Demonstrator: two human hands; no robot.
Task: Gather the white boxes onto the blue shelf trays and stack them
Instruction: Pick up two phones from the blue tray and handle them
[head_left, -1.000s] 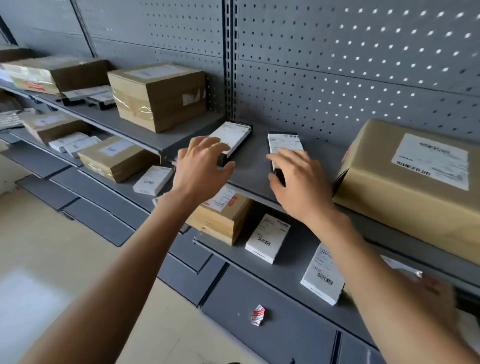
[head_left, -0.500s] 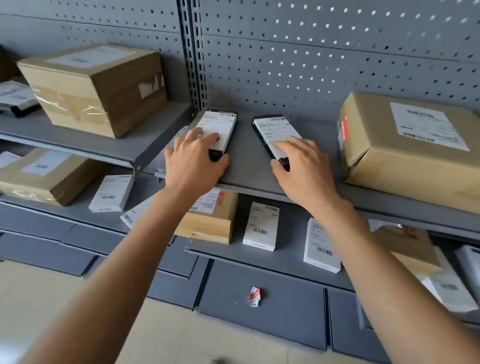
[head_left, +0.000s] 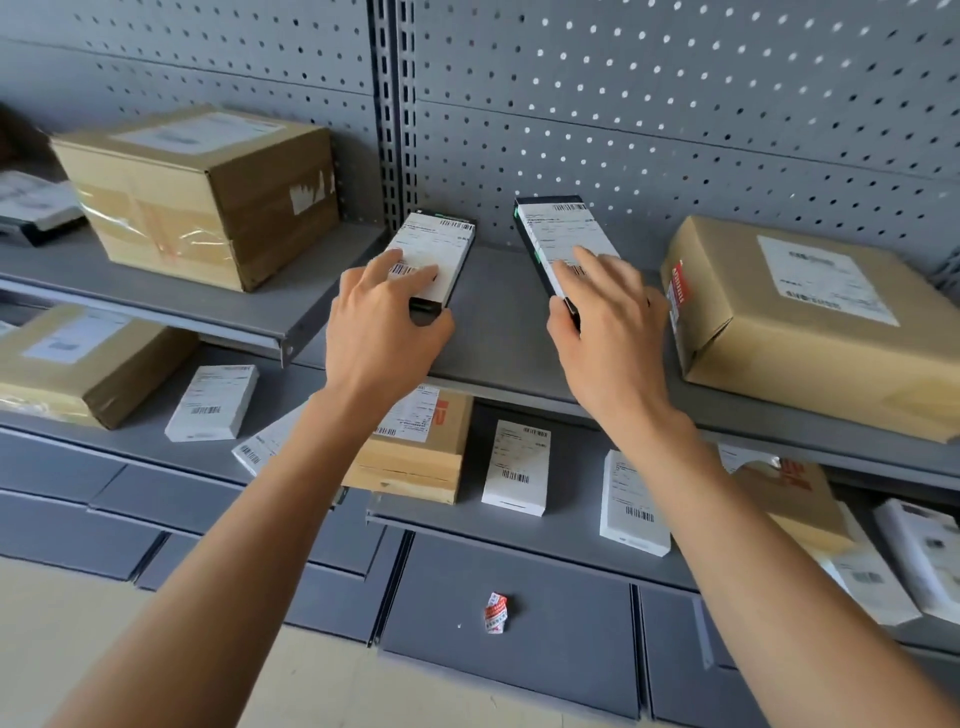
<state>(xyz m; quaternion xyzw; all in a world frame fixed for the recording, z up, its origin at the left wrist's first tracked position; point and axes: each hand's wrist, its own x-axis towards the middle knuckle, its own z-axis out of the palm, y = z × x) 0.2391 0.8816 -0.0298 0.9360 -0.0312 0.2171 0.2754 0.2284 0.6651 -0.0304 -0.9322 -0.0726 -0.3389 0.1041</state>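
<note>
Two flat dark boxes with white labels lie on the grey upper shelf (head_left: 498, 343). My left hand (head_left: 387, 325) grips the left flat box (head_left: 441, 244), fingers on its label and thumb at its near end. My right hand (head_left: 610, 322) grips the right flat box (head_left: 558, 228), which sits angled with its left side showing. On the shelf below lie loose white boxes: one at the left (head_left: 213, 402), one in the middle (head_left: 517, 467), one beside it (head_left: 634, 501), and more at the far right (head_left: 919, 551).
Large cardboard parcels flank the hands on the upper shelf, one left (head_left: 208, 187) and one right (head_left: 810, 317). Smaller cardboard boxes (head_left: 415, 452) sit on the lower shelf. A crumpled red-and-white scrap (head_left: 496, 613) lies on the bottom shelf. Pegboard backs the shelves.
Both hands have slid further onto the two flat boxes and closed on them. The right box has turned to an angle. The view has swung rightwards and closer.
</note>
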